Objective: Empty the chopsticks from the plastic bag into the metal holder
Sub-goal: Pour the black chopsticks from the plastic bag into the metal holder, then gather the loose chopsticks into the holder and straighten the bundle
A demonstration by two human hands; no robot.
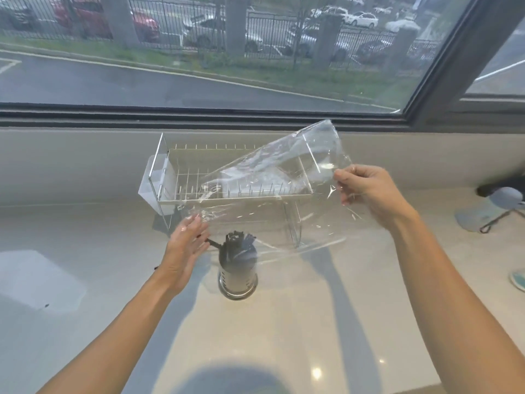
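A clear plastic bag hangs tilted over the counter, its upper end pinched in my right hand. Its lower open end drapes by the metal holder, a perforated steel cylinder standing upright at the counter's middle. Black chopsticks stand bunched in the holder; one sticks out to the left toward my left hand. That hand is beside the holder with fingers spread, touching the bag's lower edge. The bag looks empty.
A wire dish rack with a white tray stands behind the holder, under the window. A dark object and grey items lie at the right edge. A white sheet lies on the counter at left.
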